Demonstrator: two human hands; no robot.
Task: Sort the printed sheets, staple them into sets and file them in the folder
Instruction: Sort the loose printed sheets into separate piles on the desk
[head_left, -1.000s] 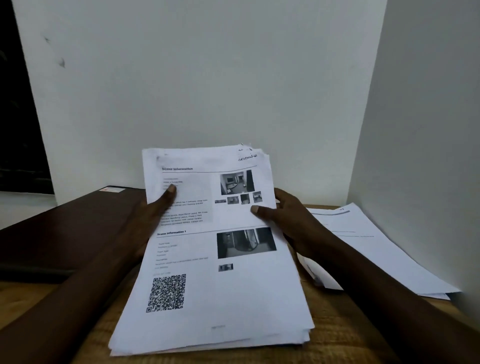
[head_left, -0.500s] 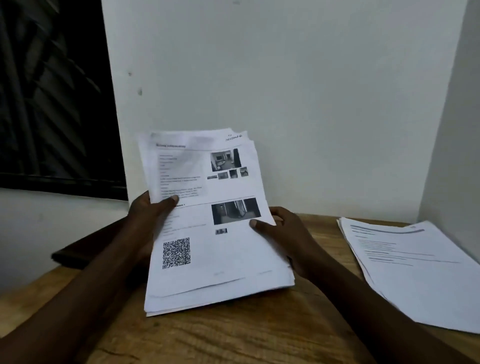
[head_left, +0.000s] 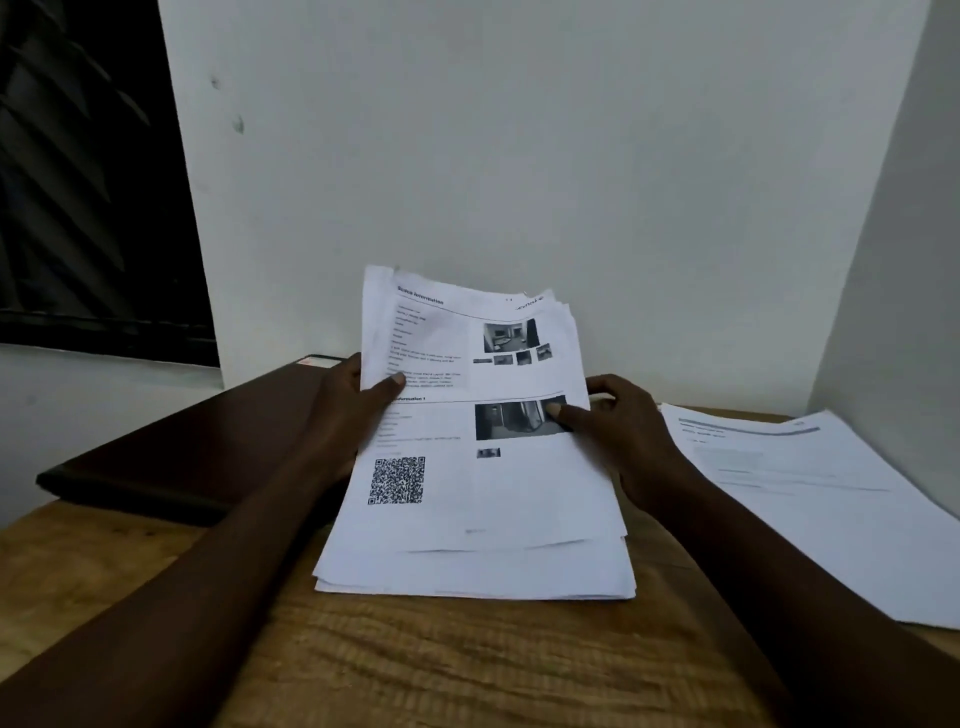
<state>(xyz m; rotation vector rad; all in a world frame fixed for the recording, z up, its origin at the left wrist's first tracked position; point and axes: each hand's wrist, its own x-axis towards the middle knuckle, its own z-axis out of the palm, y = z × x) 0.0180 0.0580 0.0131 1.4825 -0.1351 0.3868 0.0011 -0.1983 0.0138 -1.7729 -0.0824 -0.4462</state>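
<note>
Grip: the left hand (head_left: 353, 410) is clamped on the left edge of the stack of printed sheets (head_left: 467, 483), thumb laid over the top page, fingers hidden behind. The right hand (head_left: 618, 431) is pinching the right edge, thumb tip pressed on the lower photo, fingers curled past the edge. The stack is held between them over the middle of the surface (head_left: 467, 665), far end tilted up, near edge seemingly rested on the wood. Sorting is judged to be the step in hand; nothing stapled or filed is seen, and no stapler is in view. To do it cleanly, only the top sheet should be slid off by the right thumb, with the rest clamped by the left hand, and the header read before placing. The lower edges are fanned, so squaring is advised before stapling. A second pile (head_left: 810, 493) is laid flat to the right, apart from the stack, close under the side wall (head_left: 893, 260), its right edge cut off by the frame. A dark folder (head_left: 197, 447) is lying closed at left, just beside the left forearm. The back wall (head_left: 519, 156) is close behind. Free room is left in front of the stack and in the gap toward the second pile.
</note>
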